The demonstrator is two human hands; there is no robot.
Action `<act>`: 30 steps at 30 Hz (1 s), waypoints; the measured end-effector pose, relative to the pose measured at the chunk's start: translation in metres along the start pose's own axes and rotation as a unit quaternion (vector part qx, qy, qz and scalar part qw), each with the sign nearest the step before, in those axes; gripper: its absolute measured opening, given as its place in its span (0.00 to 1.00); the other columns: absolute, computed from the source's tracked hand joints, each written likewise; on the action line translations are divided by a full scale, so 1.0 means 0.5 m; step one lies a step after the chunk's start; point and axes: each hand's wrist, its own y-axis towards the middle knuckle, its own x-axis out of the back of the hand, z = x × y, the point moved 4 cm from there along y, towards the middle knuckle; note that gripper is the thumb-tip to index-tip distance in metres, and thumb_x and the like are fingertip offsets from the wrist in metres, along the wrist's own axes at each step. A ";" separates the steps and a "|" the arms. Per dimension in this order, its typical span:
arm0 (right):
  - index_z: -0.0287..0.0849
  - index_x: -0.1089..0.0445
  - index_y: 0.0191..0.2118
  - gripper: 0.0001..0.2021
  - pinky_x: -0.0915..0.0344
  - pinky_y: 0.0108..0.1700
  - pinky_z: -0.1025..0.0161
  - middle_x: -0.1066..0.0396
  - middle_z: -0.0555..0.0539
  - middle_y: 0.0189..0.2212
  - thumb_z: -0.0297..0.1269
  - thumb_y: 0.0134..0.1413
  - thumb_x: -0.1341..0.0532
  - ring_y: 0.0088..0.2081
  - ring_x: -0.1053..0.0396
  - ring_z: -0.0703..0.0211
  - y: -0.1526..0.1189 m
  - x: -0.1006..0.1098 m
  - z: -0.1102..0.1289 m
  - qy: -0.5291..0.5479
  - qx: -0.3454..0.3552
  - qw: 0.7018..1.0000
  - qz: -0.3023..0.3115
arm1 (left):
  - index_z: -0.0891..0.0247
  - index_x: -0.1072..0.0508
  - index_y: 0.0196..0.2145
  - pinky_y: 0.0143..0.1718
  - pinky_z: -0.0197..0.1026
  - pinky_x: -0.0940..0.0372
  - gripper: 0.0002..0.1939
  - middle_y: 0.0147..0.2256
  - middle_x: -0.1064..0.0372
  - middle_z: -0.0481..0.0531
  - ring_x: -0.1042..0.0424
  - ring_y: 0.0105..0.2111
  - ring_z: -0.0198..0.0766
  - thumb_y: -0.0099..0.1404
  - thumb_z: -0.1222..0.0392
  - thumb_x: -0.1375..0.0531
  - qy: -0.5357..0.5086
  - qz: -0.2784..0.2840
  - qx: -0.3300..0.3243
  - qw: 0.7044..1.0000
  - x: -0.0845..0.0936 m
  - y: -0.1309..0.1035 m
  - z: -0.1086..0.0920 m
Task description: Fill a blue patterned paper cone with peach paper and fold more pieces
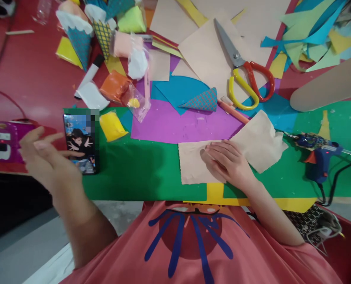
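A glue gun [323, 159] lies right of the right hand [230, 163]. Beyond that hand are a small cone [203, 100] and, farther off, red-and-yellow scissors [239, 65]; paper scraps [311, 37] lie far beyond and right. Just left of the left hand [53, 161] is a purple box [11, 136]; beyond it, rightward, are a marker [89, 75], an orange packet [115, 86] and two larger cones, farthest away.
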 end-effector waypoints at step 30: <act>0.41 0.29 0.49 0.12 0.33 0.58 0.48 0.22 0.42 0.47 0.31 0.61 0.43 0.51 0.26 0.53 -0.002 -0.004 -0.006 0.031 -0.036 0.999 0.006 | 0.42 0.44 0.58 0.65 0.66 0.52 0.62 0.65 0.48 0.49 0.42 0.63 0.54 0.25 0.44 0.23 -0.166 0.170 0.013 0.971 0.022 0.018 0.172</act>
